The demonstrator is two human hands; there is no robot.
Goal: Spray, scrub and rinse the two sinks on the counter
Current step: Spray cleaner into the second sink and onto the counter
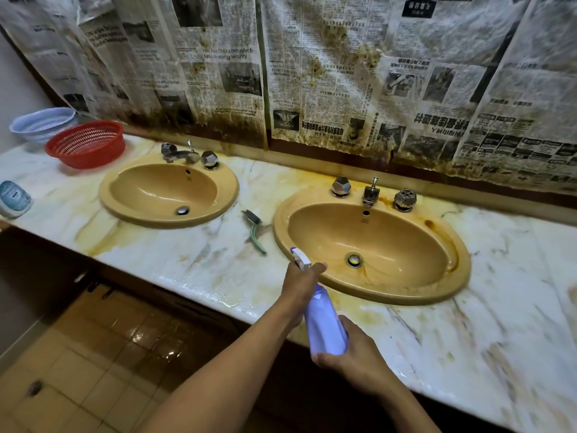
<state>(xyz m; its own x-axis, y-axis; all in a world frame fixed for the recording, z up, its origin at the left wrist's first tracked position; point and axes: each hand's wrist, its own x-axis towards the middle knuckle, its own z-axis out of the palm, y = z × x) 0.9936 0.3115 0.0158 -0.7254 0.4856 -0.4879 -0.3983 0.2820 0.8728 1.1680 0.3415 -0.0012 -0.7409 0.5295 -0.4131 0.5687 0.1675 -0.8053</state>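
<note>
**Spray bottle held at the front rim of the right sink**

Two oval, mustard-yellow sinks sit sunk into a white marble counter (pixel 515 307) veined grey and stained orange-brown. The left sink (pixel 146 189) looks glossy; the right sink (pixel 406 245) has rusty streaks around its drain and along its right wall. Chrome taps (pixel 371 195) with faceted knobs stand at the back rim of each.

The spray bottle (pixel 324 326), pale violet translucent plastic with a white trigger head, is tilted over the counter's front edge, its nozzle near the right sink's front-left rim. The left hand (pixel 299 282) grips its neck below the trigger head; the right hand (pixel 352 354) is curled under its base.

Between the sinks lies a small brush (pixel 254 229) with a dark head and a green handle. At the counter's back-left corner a red slotted basket (pixel 87 145) leans against a pale blue basket (pixel 43 123). A white tub (pixel 14 198) with a blue label stands at the left edge. Crumpled, brown-stained newspaper (pixel 312 73) covers the wall behind the counter. The tiled floor (pixel 93 370) below shines wet.
</note>
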